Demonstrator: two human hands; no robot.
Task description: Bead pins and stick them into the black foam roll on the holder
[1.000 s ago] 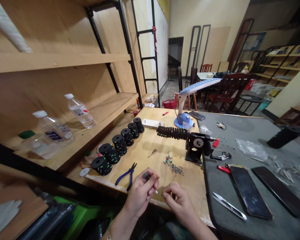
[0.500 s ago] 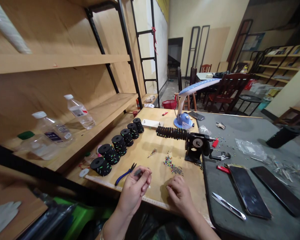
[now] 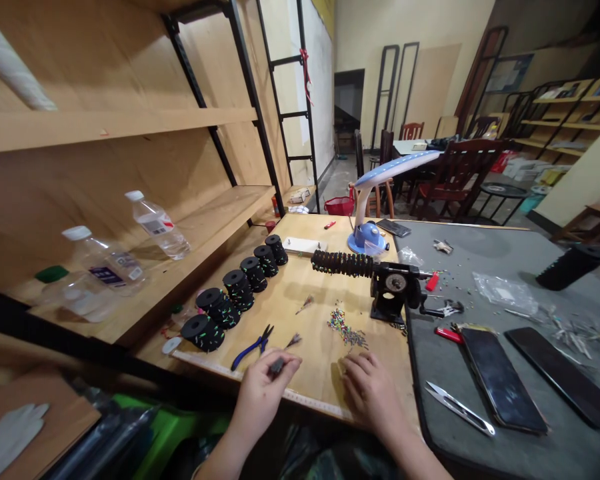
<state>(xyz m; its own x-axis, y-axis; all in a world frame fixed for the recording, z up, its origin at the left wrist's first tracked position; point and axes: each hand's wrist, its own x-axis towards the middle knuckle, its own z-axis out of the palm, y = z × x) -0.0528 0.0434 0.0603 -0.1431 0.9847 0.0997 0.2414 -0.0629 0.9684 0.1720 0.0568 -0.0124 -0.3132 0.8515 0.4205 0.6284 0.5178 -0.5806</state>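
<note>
My left hand [image 3: 264,390] is at the near edge of the wooden board [image 3: 310,293], its fingers pinched round a small dark tuft-like piece [image 3: 279,364]. My right hand [image 3: 371,393] rests on the board beside it, fingers curled down close to a heap of small coloured beads [image 3: 347,331]; what it holds, if anything, I cannot see. Blue-handled pliers [image 3: 253,346] lie just left of my left hand. A loose tuft [image 3: 294,341] lies right above that hand.
A row of black spools [image 3: 233,295] runs along the board's left side. A black hand-crank winder [image 3: 393,289] carries a dark coil. Snips [image 3: 459,408], two phones [image 3: 503,379] and a lighter [image 3: 448,334] lie on the grey mat. Water bottles [image 3: 157,224] stand on the shelf.
Both hands have dropped from a joined position down towards the board and drawn apart. My right hand went forward to the beads. A tuft now lies by the pliers.
</note>
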